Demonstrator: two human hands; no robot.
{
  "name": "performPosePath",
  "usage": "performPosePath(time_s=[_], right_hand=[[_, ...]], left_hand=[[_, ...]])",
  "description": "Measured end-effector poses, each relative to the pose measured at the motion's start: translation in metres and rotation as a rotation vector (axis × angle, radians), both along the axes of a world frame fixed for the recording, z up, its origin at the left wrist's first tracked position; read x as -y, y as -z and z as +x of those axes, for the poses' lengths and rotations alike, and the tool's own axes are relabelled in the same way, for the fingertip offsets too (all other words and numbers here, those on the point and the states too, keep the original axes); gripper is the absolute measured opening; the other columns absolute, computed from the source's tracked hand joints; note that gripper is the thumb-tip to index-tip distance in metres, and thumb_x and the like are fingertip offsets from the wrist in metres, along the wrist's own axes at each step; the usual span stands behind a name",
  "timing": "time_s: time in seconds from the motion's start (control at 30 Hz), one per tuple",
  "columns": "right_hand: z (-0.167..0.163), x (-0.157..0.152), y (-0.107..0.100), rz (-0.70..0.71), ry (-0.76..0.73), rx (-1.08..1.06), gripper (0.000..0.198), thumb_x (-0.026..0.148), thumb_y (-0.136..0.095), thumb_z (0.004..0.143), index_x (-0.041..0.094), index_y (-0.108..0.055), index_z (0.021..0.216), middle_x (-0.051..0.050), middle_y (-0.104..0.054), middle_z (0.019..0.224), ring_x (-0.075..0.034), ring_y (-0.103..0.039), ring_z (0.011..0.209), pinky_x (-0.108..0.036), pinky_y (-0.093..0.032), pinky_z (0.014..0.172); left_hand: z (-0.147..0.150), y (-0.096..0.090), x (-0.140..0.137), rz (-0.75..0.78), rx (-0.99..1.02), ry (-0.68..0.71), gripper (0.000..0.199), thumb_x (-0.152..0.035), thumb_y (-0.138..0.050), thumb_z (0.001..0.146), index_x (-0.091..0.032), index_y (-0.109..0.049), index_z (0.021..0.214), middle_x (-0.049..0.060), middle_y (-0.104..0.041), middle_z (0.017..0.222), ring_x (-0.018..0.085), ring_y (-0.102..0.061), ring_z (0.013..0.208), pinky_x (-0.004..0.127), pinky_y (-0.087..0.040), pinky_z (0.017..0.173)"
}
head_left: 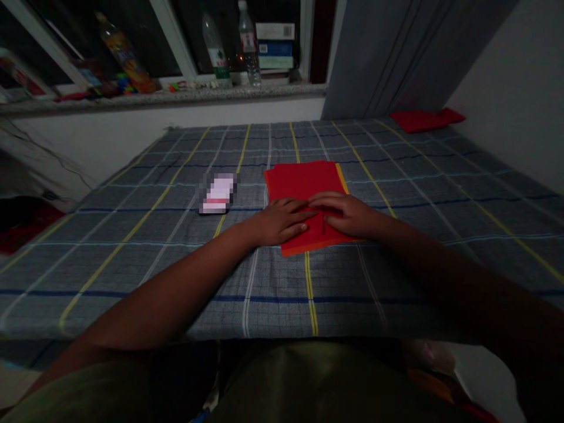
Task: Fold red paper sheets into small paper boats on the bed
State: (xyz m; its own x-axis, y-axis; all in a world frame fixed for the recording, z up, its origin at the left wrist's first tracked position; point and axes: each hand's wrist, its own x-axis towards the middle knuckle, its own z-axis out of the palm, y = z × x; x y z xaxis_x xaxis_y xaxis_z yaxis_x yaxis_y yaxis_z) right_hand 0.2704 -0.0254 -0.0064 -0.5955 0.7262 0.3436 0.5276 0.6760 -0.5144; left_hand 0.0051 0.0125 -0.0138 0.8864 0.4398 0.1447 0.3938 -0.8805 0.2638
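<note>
1. We find the red paper (302, 179) on the plaid cloth (282, 314), set in from its near edge and about midway between its sides, with orange and yellow margins (342, 177) showing beneath.

2. We see the left hand (278, 223) palm-down on the red paper, fingers spread and pointing right. The right hand (353, 216) rests opposite, fingers bent, thumb apart from the forefinger; we cannot tell whether it pinches any paper.

3. We judge the sheets light, thin and flexible: quick to crease, easy to tear, apt to slide over one another.

4. We would steady them with a flat palm and lift by an outer corner, thumb and forefinger only, without squeezing the middle.

5. We note a phone (219, 194) toward the cloth's left edge and a red item (418, 121) near its far right corner.
</note>
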Motion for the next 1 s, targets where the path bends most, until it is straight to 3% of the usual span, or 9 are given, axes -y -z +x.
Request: performPosePath(time_s=[0.13,0.23,0.4,0.6,0.87,1.0], right_hand=[[-0.006,0.008,-0.002,-0.027,-0.030,0.013,0.046,0.036,-0.077,0.084,0.028,-0.072,0.128,-0.011,-0.069,0.136,-0.030,-0.060,0.132,-0.051,-0.047,0.113],[-0.007,0.008,0.000,-0.033,-0.035,0.022,0.047,0.033,-0.077,0.083,0.028,-0.071,0.129,-0.011,-0.069,0.135,-0.029,-0.060,0.131,-0.050,-0.047,0.113],[-0.003,0.004,-0.002,-0.029,-0.036,0.024,0.028,0.029,-0.069,0.088,0.026,-0.076,0.115,-0.010,-0.072,0.127,-0.026,-0.066,0.122,-0.045,-0.050,0.108],[0.000,0.000,-0.002,0.013,-0.046,0.049,0.016,0.028,-0.068,0.090,0.026,-0.080,0.099,-0.007,-0.079,0.106,-0.026,-0.072,0.105,-0.043,-0.055,0.098],[0.005,-0.003,0.000,0.075,-0.054,0.155,0.022,0.022,-0.064,0.095,0.026,-0.082,0.107,-0.005,-0.082,0.109,-0.024,-0.073,0.109,-0.042,-0.054,0.103],[0.004,-0.002,0.002,0.107,-0.032,0.177,0.023,0.019,-0.064,0.094,0.022,-0.081,0.109,-0.009,-0.081,0.111,-0.025,-0.074,0.108,-0.041,-0.055,0.101]], left_hand=[[0.000,0.004,-0.002,-0.014,0.024,-0.047,0.049,-0.047,-0.047,0.104,-0.028,-0.060,0.147,0.014,-0.051,0.157,0.036,-0.046,0.142,0.059,-0.034,0.117],[-0.001,0.007,-0.006,-0.035,0.058,-0.075,0.044,-0.043,-0.051,0.102,-0.027,-0.066,0.141,0.012,-0.049,0.160,0.036,-0.043,0.147,0.058,-0.029,0.122],[-0.002,0.011,-0.015,-0.093,0.135,-0.163,0.043,-0.037,-0.047,0.104,-0.023,-0.066,0.140,0.014,-0.054,0.156,0.030,-0.046,0.146,0.051,-0.033,0.123],[-0.003,0.015,-0.022,-0.026,0.121,-0.195,0.038,-0.029,-0.052,0.102,-0.024,-0.069,0.136,0.014,-0.059,0.150,0.030,-0.053,0.140,0.052,-0.039,0.117],[-0.006,0.007,-0.018,0.063,-0.010,-0.201,0.040,-0.033,-0.049,0.105,-0.026,-0.064,0.141,0.013,-0.057,0.153,0.031,-0.051,0.142,0.055,-0.038,0.115],[-0.007,0.003,-0.016,0.159,-0.023,-0.112,0.042,-0.034,-0.047,0.107,-0.019,-0.063,0.143,0.016,-0.052,0.158,0.033,-0.048,0.146,0.054,-0.036,0.120]])
